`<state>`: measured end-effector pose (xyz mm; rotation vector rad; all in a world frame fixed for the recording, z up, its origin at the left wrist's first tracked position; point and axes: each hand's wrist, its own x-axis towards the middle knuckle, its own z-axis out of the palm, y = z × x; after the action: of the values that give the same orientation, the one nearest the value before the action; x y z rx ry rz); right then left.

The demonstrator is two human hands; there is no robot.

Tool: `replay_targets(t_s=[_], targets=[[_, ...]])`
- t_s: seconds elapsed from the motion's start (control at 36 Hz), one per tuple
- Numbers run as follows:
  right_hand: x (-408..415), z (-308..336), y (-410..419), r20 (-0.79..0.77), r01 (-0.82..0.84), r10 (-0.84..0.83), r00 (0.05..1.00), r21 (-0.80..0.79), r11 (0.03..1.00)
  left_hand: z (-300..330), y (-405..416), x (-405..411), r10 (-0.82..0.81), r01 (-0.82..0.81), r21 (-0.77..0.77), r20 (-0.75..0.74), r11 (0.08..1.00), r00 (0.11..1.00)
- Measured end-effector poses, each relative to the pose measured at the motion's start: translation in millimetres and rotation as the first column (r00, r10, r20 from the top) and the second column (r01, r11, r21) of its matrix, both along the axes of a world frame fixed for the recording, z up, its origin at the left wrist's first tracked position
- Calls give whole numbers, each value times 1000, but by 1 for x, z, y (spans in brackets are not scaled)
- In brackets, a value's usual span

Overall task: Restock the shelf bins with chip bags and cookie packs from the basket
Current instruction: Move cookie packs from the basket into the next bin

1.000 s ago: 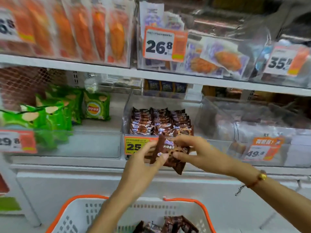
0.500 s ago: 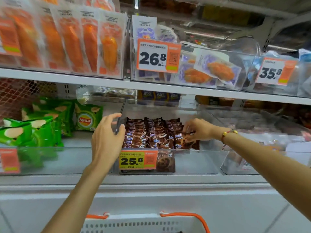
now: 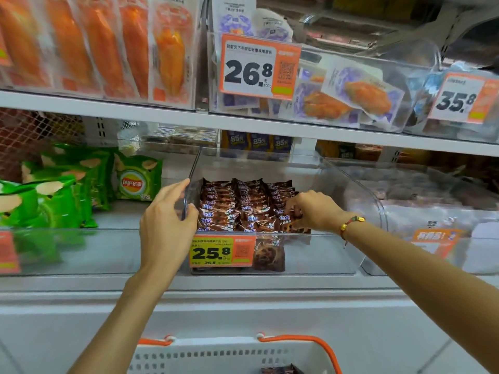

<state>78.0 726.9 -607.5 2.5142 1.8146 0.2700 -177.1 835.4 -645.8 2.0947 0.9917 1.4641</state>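
Note:
A clear plastic bin (image 3: 337, 255) on the middle shelf holds rows of brown cookie packs (image 3: 237, 203). My left hand (image 3: 167, 225) grips the bin's left wall, thumb inside and fingers over the rim. My right hand (image 3: 313, 209) reaches into the bin from the right and pinches a brown cookie pack (image 3: 290, 225) at the front right of the rows. One more pack (image 3: 268, 255) stands against the bin's front wall beside the yellow 25.8 price tag (image 3: 222, 252). The white basket (image 3: 232, 354) with orange handles sits at the bottom edge, a brown pack (image 3: 279, 370) showing inside.
Green chip bags (image 3: 64, 190) fill the bin to the left. A clear bin (image 3: 437, 211) with white packs stands to the right. The upper shelf (image 3: 243, 122) carries orange and purple snack packs with price tags 26.8 (image 3: 259, 67) and 35.8 (image 3: 461, 98).
Both hands carried a cookie pack up from over the basket. My left hand let go and took the bin's left wall; my right hand moved the pack into the bin's front right.

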Motion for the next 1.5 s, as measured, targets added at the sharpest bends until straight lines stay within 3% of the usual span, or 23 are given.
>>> replay_targets(t_s=[0.42, 0.56, 0.64, 0.72, 0.83, 1.0, 1.11, 1.19, 1.25, 1.31, 1.39, 1.44, 1.5], targets=[[-2, 5, -12, -195, 34, -20, 981, 66, 997, 7, -3, -5, -66, 65, -102, -3, 993, 998], [-18, 19, -36, -215, 35, 15, 976, 226, 973, 15, -7, -8, -105, 108, -181, 26, 977, 994], [-39, 24, -58, -224, -23, 113, 968, 369, 929, 16, -20, -11, -90, 96, -178, 42, 979, 995], [-68, 20, -85, -270, -87, 212, 939, 410, 908, 15, -45, -17, -15, 23, -164, 50, 986, 999], [-102, -4, -120, -387, -145, 263, 884, 307, 941, 6, -83, -27, -64, 80, -188, 91, 979, 994], [-107, -71, -135, -483, -138, 52, 874, -144, 980, -47, -119, -24, -295, 267, -387, -14, 883, 955], [-103, -121, -141, -455, -84, -115, 883, -394, 915, -94, -136, -15, -443, 303, -525, -160, 795, 882], [-100, -161, -147, -418, -59, -210, 884, -545, 836, -138, -148, -9, -555, 294, -612, -292, 734, 779], [-99, -185, -152, -422, -62, -256, 870, -608, 791, -170, -159, -8, -656, 281, -687, -371, 670, 657], [-100, -207, -159, -398, -74, -279, 874, -675, 734, -198, -171, -9, -777, 274, -770, -411, 576, 477], [-95, -246, -168, -370, -104, -258, 892, -725, 681, -227, -190, -15, -891, 266, -861, -366, 433, 267], [-105, -253, -172, -371, -95, -263, 891, -717, 691, -241, -201, -21, -902, 257, -875, -349, 411, 254], [-123, -243, -177, -338, -80, -193, 921, -650, 756, -250, -209, -25, -883, 270, -860, -343, 432, 321]])
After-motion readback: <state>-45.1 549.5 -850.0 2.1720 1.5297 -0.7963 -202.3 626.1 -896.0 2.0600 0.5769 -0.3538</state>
